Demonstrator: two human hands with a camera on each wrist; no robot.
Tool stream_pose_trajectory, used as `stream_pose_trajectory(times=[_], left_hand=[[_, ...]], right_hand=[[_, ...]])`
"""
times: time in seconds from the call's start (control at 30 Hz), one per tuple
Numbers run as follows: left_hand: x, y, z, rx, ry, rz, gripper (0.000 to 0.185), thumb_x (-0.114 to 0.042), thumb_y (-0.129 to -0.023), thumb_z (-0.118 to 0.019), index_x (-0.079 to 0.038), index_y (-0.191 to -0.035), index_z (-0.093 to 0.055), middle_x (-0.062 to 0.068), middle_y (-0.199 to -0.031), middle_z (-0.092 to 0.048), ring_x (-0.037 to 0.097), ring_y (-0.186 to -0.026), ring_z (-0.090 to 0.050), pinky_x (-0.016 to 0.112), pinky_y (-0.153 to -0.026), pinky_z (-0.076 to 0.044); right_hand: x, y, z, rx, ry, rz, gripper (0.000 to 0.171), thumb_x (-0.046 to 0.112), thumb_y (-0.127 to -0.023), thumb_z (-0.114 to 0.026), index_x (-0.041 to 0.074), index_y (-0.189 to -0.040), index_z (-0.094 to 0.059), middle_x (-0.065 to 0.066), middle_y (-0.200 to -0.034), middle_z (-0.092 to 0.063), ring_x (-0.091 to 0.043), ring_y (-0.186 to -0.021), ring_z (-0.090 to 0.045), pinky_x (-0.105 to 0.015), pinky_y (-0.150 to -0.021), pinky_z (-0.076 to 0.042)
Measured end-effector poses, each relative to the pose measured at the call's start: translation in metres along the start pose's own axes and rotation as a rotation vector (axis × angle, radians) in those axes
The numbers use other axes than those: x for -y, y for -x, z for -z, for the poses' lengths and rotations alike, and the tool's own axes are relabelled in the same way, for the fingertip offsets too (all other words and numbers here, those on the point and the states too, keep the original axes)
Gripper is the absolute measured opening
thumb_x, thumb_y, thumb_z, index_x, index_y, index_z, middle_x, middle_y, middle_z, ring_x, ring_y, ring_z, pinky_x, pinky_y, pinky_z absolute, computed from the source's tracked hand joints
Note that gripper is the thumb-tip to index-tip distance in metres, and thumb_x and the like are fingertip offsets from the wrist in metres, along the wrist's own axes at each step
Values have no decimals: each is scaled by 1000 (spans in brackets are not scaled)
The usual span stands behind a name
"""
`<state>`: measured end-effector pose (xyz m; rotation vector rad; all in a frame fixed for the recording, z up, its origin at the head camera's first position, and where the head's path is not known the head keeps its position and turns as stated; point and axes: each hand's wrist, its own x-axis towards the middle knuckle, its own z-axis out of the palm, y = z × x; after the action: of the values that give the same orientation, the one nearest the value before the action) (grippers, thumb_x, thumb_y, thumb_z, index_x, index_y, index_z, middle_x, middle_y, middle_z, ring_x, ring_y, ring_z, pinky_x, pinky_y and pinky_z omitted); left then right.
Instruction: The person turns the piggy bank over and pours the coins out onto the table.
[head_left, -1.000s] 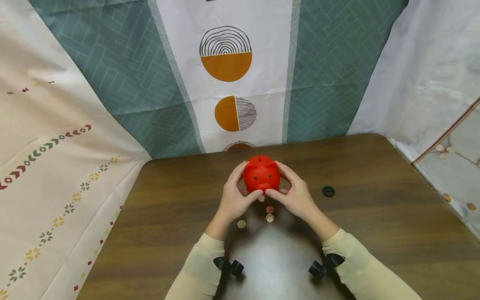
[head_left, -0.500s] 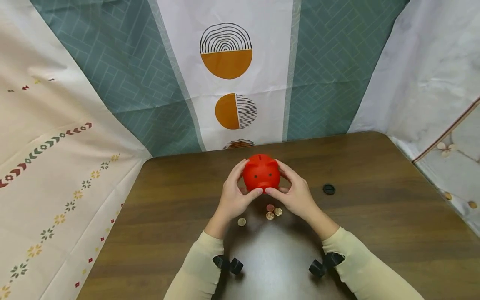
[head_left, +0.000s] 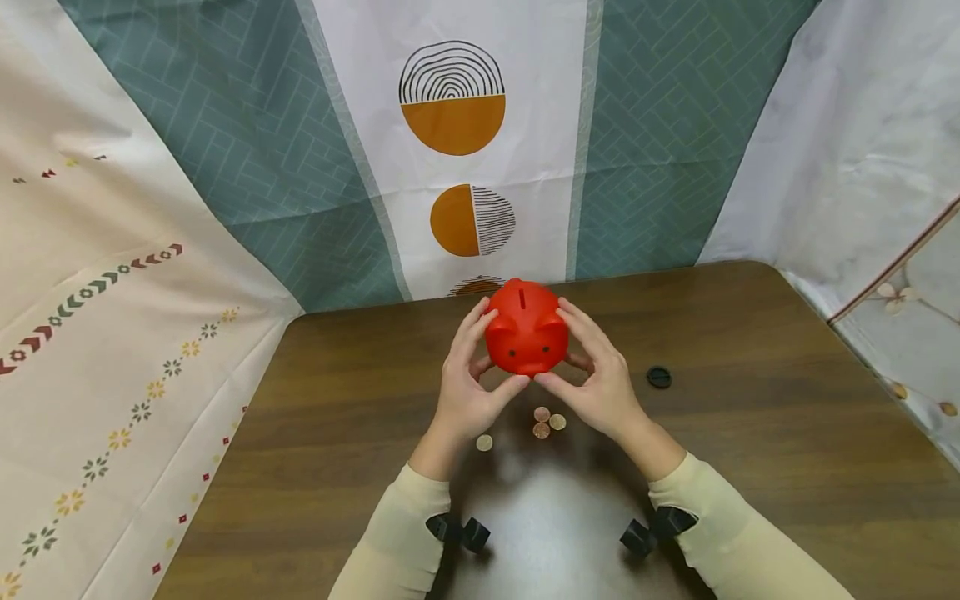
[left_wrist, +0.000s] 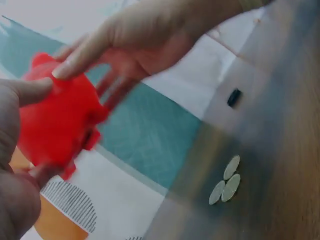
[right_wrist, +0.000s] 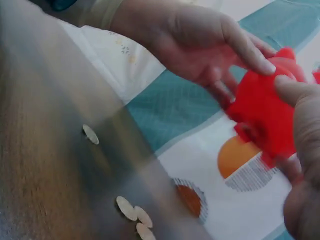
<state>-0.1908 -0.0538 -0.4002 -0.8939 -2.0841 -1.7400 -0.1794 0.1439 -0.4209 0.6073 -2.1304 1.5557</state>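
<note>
A red piggy bank (head_left: 527,338) is held in the air above the dark wooden table (head_left: 750,467), its face toward me and its coin slot on top. My left hand (head_left: 467,379) grips its left side and my right hand (head_left: 596,375) grips its right side. The bank (left_wrist: 57,120) looks blurred in the left wrist view and the bank (right_wrist: 267,117) also in the right wrist view. Below it three coins (head_left: 547,421) lie close together on the table, and a single coin (head_left: 484,442) lies further left. The three coins (left_wrist: 226,182) also show in the left wrist view.
A small round black plug (head_left: 658,377) lies on the table to the right of my hands. Patterned cloths hang behind and beside the table: teal and white with orange circles (head_left: 453,125) at the back, cream (head_left: 112,333) on the left.
Both hands have lifted the piggy bank higher off the table. One more coin now lies beside the two below it, making a group of three.
</note>
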Motion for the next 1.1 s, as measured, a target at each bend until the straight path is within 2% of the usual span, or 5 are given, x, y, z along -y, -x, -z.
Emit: stream_pose_trajectory(times=[0.43,0.53,0.7,0.93,1.1], left_hand=[[-5,0,3,65,10,240,76,-2,-80,-76,2,-145,-35,18,-148,-35,35,-125,-47,45,-80,-55],[-2,1,3,56,-22,181,76,-2,-79,-76,2,-144,-37,20,-147,-36,37,-125,-47,43,-77,-56],[5,-5,3,-17,-35,-40,80,4,-72,-80,-2,-142,-42,12,-153,-31,31,-131,-43,44,-80,-55],[25,-2,1,33,-56,143,79,-10,-78,-80,-10,-146,-40,10,-152,-33,29,-129,-46,41,-75,-57],[11,0,2,37,-42,181,77,-8,-79,-79,-6,-146,-39,14,-152,-33,30,-128,-46,41,-78,-56]], right_hand=[[-15,1,-4,97,-82,-265,77,24,-79,-80,25,-146,-41,-5,-139,-51,-31,-124,-50,-35,-78,-56],[-13,2,-5,87,-55,-241,77,25,-79,-80,23,-146,-41,-5,-140,-50,-31,-123,-51,-34,-76,-56],[2,-5,-2,-17,-24,3,80,8,-75,-82,14,-145,-43,-4,-149,-41,-27,-126,-50,-38,-77,-56],[9,-4,-1,48,-55,-160,75,11,-79,-80,14,-145,-44,-5,-140,-50,-29,-119,-53,-38,-78,-56],[9,-2,-3,55,-69,-196,74,13,-79,-80,15,-145,-44,-3,-142,-48,-26,-120,-52,-39,-79,-55]])
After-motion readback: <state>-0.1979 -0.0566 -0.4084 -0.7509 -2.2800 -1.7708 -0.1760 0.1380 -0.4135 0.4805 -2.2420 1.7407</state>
